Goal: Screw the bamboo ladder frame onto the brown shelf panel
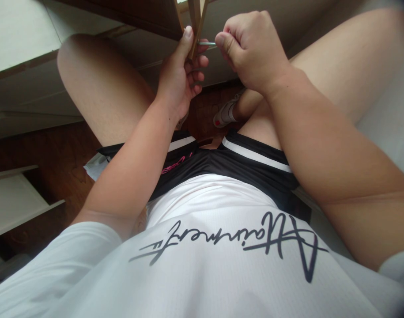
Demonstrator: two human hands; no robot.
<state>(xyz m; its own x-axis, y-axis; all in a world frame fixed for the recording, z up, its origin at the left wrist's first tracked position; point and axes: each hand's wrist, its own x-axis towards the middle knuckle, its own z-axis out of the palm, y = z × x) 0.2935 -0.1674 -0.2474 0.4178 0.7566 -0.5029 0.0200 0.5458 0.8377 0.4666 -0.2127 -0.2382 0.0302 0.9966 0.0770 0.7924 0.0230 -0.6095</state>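
Note:
My left hand (183,70) is wrapped around the lower end of a narrow wooden piece (197,33), with the thumb on its near left side and the fingers curled beyond it. In a closed fist, my right hand (251,48) grips what looks like a screwdriver (207,43). Only its thin metal shaft shows; the handle is hidden in the fist. The shaft points left and its end meets the side of the wooden piece. A dark brown wooden panel (149,15) adjoins the wooden piece on the left.
A pale tabletop (19,31) lies at the upper left. My bare legs are spread on either side of the hands, with a shoe (225,112) below them on the brown wooden floor (52,185). A white open drawer or shelf (19,198) stands at the lower left.

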